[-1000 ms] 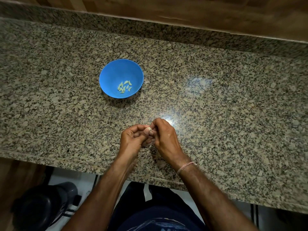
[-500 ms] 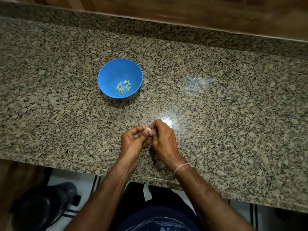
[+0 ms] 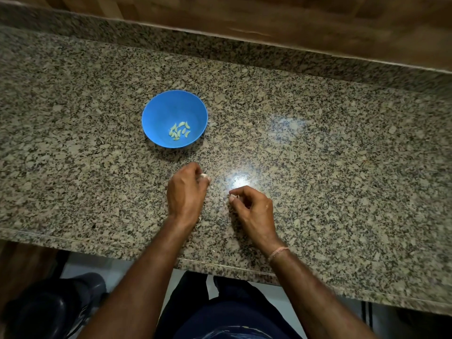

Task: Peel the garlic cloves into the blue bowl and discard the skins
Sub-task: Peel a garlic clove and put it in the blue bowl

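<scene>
Risk: left hand (image 3: 187, 192) grips garlic clove (image 3: 204, 176), right hand (image 3: 253, 207) pinches pale scrap (image 3: 232, 197) (skin or clove, unclear), so skin may reach blue bowl (image 3: 159, 111).

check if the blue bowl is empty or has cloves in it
Not empty: the blue bowl holds a small cluster of pale cloves at its bottom.

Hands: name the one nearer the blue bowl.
The left hand, gripping a garlic piece; the right hand, pinching a pale scrap, sits farther from the blue bowl.
</scene>
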Demonstrator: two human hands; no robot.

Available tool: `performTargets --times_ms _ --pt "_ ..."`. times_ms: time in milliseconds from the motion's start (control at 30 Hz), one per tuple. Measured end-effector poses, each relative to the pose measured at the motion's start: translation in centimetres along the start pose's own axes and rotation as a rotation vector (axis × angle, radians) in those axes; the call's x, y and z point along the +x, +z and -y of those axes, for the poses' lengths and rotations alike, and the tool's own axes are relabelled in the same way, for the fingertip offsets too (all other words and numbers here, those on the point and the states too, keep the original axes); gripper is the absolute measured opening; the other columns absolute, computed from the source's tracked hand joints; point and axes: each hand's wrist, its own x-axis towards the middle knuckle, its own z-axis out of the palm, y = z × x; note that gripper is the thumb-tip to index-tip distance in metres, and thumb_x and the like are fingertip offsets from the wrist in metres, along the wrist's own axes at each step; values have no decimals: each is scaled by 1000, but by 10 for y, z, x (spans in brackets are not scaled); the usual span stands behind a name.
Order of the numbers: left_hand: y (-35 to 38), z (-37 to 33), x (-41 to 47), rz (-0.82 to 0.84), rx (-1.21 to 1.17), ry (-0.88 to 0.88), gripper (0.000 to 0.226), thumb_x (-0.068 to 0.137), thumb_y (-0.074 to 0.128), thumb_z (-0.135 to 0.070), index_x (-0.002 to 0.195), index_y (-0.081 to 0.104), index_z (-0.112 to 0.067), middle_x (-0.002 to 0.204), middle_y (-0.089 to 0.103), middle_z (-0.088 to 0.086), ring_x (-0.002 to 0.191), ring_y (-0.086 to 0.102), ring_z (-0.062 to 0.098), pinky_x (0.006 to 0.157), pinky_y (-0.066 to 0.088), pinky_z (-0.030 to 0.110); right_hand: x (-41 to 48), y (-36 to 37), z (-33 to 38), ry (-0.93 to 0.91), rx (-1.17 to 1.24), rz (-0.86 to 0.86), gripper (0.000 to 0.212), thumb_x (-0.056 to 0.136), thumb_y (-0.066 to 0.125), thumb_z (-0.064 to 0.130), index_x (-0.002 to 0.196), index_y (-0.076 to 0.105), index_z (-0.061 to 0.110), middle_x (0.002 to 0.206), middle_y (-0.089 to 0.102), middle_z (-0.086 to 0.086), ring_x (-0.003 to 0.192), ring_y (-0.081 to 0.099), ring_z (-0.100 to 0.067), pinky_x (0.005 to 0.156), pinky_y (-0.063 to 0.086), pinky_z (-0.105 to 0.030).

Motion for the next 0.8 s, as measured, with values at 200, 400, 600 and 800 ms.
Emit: performTargets --times_ms 200,400,600,800 --pt "11 0 -9 19 167 124 30 90 80 -23 113 62 -16 117 57 1 87 59 12 63 41 18 -5 0 -5 117 177 34 8 94 75 13 101 78 15 94 78 3 86 74 -7 76 60 -19" --pt "12 -11 -52 191 -242 -188 15 94 75 -38 100 74 -24 97 71 -14 88 66 5 73 52 24 -10 1 -1 127 420 97 11 97 72 8 107 74 6 104 79 -9 95 78 -22 85 64 -37" --pt "9 -2 -55 156 -320 -220 6 95 74 -30 92 74 -24 88 73 -12 85 68 4 72 52 24 -18 5 0 151 426 125 14 100 68 12 114 71 13 98 79 -8 93 78 -22 84 65 -42" --pt "10 7 -62 165 -473 -425 6 98 68 -22 98 71 -16 99 72 -1 93 69 14 81 57 29 -13 0 -15 -152 -187 -25 26 98 68 10 116 77 27 146 60 4 126 58 -9 100 54 -30"
